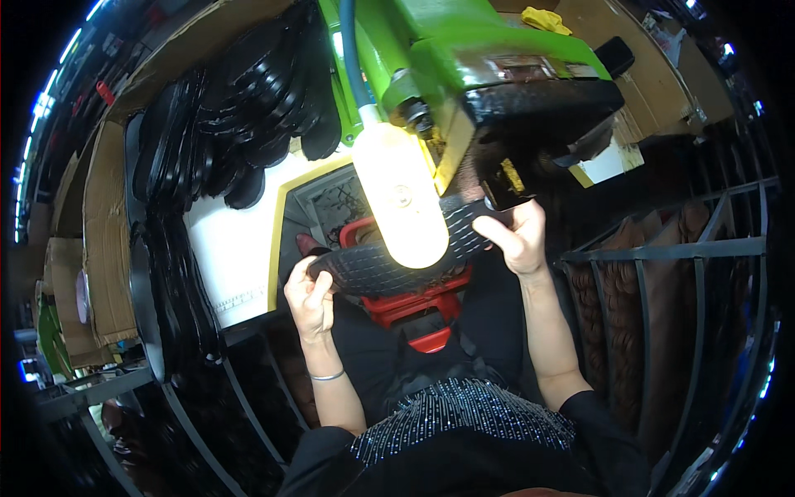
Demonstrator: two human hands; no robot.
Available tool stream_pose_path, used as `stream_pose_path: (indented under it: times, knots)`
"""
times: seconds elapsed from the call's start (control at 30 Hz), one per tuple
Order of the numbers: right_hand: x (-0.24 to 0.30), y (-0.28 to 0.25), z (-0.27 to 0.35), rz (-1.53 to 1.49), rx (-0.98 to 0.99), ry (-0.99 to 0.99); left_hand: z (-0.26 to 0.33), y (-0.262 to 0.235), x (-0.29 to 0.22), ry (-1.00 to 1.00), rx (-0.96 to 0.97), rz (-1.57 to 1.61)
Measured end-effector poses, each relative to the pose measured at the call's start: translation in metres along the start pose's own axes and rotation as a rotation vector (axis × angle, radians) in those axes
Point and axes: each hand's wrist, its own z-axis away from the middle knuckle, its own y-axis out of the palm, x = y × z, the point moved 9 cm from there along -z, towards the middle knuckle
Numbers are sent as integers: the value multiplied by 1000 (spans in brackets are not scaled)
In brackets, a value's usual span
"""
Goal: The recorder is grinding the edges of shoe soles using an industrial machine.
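Note:
A black shoe sole (356,269) with rows of pale dashes is stretched level between my two hands. My left hand (310,298) pinches its left end between thumb and fingers. At the other end my right hand (517,236) grips it, thumb on top, close below the dark working head (507,178) of a green machine (497,41). A bright lamp (400,195) with a rounded end covers the middle of the sole. Whether the sole touches the machine I cannot tell.
Black soles (265,83) are piled on the white table (236,248) at the left, beside cardboard (108,240). Beneath the sole a red plastic container (431,311) sits between my legs. Metal racks (662,248) with brown and dark pieces flank both sides. A yellow cloth (545,21) lies on the machine.

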Motion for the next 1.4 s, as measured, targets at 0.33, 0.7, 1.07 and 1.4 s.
stream_pose_path:
  times: [0.33, 0.7, 1.07, 1.4]
  knots:
    - [13, 34, -3, 434, 35, -227, 49, -5, 127, -312, 154, -475]
    - [0, 11, 11, 284, 55, -68, 39, 9, 115, -306, 226, -694]
    - [0, 11, 5, 202, -59, -119, 21, 135, 45, 149, 267, -363]
    - [169, -11, 52, 776, 20, -654, 55, 100, -82, 773, -102, -977]
